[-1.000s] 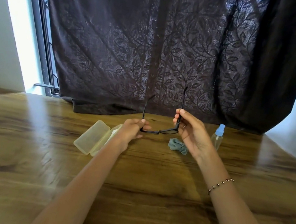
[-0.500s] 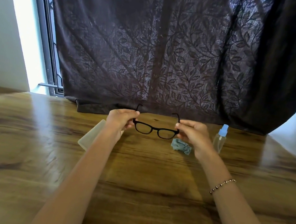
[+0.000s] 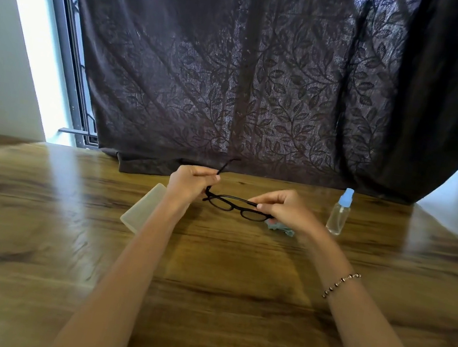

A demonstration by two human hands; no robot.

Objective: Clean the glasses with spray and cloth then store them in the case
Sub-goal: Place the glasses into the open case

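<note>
Dark leaf-print curtain (image 3: 235, 85) behind a wooden worktop (image 3: 206, 274). Held just above it, near the far edge: black glasses (image 3: 236, 205), left hand (image 3: 190, 182) clamped on the left hinge, right hand (image 3: 285, 208) pinched on the right end of the frame. Long axis running left to right, slightly down toward the right; lenses facing down and toward the wearer; left temple open, pointing up and away; right temple seemingly folded, though hidden by fingers. Cloth (image 3: 280, 228) under the right hand, spray (image 3: 340, 212) upright to its right, pale case (image 3: 143, 208) left, mostly behind the forearm. Best handled by the frame, fingers off the lenses, each temple folded gently before casing.
</note>
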